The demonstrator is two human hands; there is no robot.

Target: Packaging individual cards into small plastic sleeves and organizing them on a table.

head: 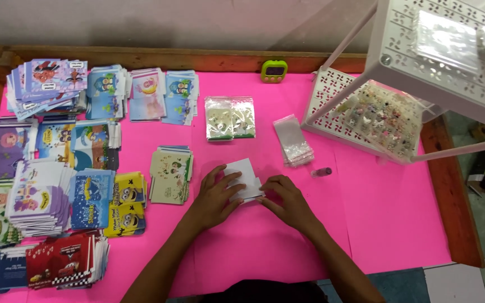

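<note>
Card: small white card [243, 178] lying flat on the pink table cover [377, 213], near the front middle; its long axis runs diagonally, upper-left corner pointing toward the far card stacks, lower-right end tucked between the hands
Left hand: left hand [215, 197] palm down, fingers spread, fingertips pressing the card's left edge
Right hand: right hand [290, 201] fingers curled close, pinching the card's right end
Close by: clear sleeves [293, 140] beyond, a cream card stack [170, 175] to the left, green timer [274, 70] at the far edge, white rack [411, 73] on the right
</note>
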